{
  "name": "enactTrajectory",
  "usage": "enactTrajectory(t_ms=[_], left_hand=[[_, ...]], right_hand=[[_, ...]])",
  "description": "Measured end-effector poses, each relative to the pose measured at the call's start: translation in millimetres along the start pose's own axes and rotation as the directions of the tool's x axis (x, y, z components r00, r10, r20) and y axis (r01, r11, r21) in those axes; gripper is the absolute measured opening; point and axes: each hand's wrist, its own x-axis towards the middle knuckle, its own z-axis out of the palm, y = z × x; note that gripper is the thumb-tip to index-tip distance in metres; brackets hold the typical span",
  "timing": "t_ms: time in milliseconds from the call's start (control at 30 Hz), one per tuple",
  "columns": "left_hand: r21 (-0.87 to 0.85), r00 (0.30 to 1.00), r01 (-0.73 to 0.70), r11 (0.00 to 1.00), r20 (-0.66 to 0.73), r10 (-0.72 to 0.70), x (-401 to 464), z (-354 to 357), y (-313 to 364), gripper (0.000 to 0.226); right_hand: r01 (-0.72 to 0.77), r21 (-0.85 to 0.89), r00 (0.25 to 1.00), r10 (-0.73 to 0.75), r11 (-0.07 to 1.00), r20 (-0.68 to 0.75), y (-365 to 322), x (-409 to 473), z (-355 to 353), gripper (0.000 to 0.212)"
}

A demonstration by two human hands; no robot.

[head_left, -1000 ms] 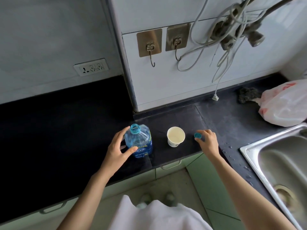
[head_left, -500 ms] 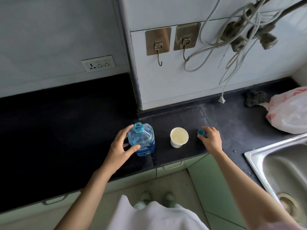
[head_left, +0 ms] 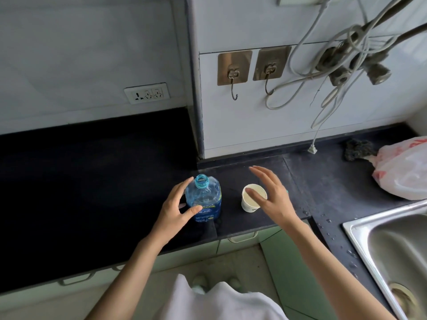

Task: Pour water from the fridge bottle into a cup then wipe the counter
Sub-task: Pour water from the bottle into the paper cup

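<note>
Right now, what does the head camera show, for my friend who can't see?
A person's left hand holds an uncapped water bottle on a black counter, while the open right hand hovers over a paper cup beside it. A steel sink sits far right.

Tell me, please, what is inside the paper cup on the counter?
Inside the paper cup only a pale inner wall shows; no liquid is discernible. The right hand hovers over it, and its thumb covers part of the opening.

bottle point(head_left: 203, 199) on tabletop point(head_left: 92, 181), near front edge | cup point(head_left: 247, 205) just right of bottle, apart | sink point(head_left: 369, 221) far right | bag point(head_left: 404, 172) behind sink | scourer point(head_left: 357, 150) touching bag's left side
</note>
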Motion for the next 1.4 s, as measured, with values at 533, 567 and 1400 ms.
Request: enactTrajectory(t_ms=[533,567,1400], left_hand=[[0.054,0.996,-0.073,0.996,0.047,0.07,-0.5,-2.1,-11.4,0.092],[0.049,0.996,-0.071,0.996,0.052,0.068,-0.3,-1.9,-13.1,0.094],[-0.32,0.91,-0.266,0.909,0.227,0.346,9.7,48.6,72.1,0.062]], right_hand=[[-0.059,0.097,0.939,0.022,0.994,0.344,-21.4,-3.6,76.5,0.098],[-0.071,0.102,0.941,0.032,0.992,0.338,-21.7,-3.7,79.2,0.099],[-0.182,0.182,0.95,0.22,0.966,-0.221,-74.6,-77.8,2.2,0.075]])
